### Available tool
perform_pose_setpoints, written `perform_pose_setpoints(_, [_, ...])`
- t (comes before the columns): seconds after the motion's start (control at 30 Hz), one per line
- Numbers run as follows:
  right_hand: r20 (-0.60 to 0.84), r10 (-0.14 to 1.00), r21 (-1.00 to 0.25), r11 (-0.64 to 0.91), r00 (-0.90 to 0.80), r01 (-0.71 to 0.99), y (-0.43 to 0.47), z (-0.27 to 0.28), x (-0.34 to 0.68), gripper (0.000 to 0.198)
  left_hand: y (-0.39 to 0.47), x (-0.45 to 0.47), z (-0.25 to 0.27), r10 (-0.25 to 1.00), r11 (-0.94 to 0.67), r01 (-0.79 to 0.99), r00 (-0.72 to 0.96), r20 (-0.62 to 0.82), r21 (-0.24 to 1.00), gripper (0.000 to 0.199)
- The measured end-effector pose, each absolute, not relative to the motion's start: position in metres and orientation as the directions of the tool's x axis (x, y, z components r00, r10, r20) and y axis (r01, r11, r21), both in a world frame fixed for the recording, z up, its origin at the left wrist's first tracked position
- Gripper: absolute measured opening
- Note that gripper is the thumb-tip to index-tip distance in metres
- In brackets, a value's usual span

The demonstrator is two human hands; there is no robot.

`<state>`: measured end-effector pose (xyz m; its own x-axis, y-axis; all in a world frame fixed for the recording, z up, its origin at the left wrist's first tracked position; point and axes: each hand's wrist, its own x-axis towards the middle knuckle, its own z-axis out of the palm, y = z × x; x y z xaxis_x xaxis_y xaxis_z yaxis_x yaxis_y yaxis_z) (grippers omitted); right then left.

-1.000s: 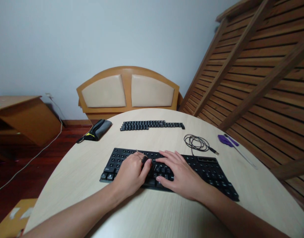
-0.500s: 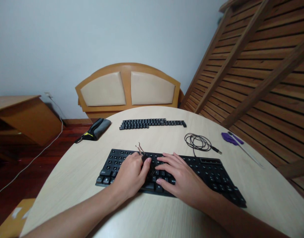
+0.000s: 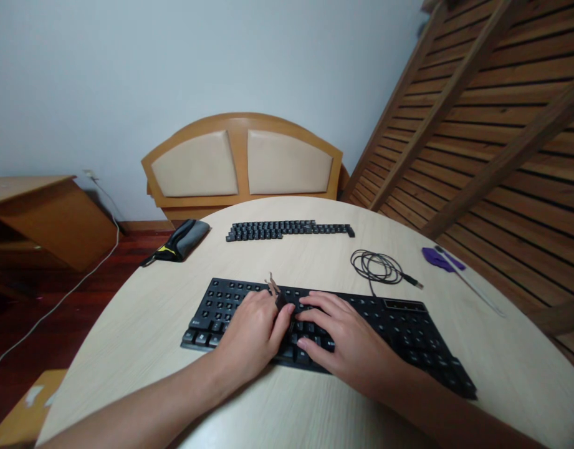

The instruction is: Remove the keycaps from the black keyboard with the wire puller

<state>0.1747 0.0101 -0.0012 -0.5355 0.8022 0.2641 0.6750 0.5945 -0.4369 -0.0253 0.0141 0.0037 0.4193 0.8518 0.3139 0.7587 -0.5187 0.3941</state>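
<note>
A black keyboard lies on the round table, with keycaps gone from its upper left rows and bare switch sockets showing there. My left hand is over its left middle, closed around a keycap puller with a black grip. Copper-coloured prongs stick up from the top of this tool; its lower end is hidden by my thumb and the keys. Resting on the keys just to the right is my right hand, fingers spread and holding nothing. Loose black keycaps stand in neat rows farther back on the table.
The keyboard's coiled USB cable lies behind it. At the right are a purple cloth and a thin white stick. A dark grey and yellow pouch sits at the table's left edge. A headboard stands beyond.
My left hand has shifted slightly right with the keycap puller, whose prongs now lean differently and look closer together. My right hand stays nearly in place. The view has shifted a little.
</note>
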Motion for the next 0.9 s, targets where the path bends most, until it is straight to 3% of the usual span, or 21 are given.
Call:
perform_pose_setpoints(0.23, [0.273,0.8,-0.442,0.598,-0.535,0.668,0.0085,-0.0003,0.1759,0.026,0.0131,-0.0239,0.007,0.839,-0.545,0.731,0.475,0.268,0.411,0.026])
perform_pose_setpoints(0.5, [0.299,0.777,-0.482,0.625,-0.555,0.615,0.0118,-0.0087,0.179,0.024,0.0159,-0.0268,0.004,0.871,-0.479,0.638,0.428,0.239,0.602,0.036])
perform_pose_setpoints(0.7, [0.297,0.791,-0.491,0.607,-0.536,0.625,0.0113,-0.0072,0.1788,0.022,0.0148,-0.0275,0.005,0.888,-0.431,0.55,0.399,0.228,0.715,0.029])
perform_pose_setpoints(0.8, [0.298,0.795,-0.486,0.603,-0.529,0.633,0.0102,-0.0057,0.1792,0.019,0.0137,-0.0263,0.0057,0.888,-0.434,0.535,0.39,0.245,0.724,0.025])
perform_pose_setpoints(0.9, [0.314,0.794,-0.497,0.604,-0.52,0.623,0.0096,-0.0051,0.1794,0.017,0.0136,-0.0244,0.0065,0.882,-0.459,0.566,0.383,0.275,0.684,0.034])
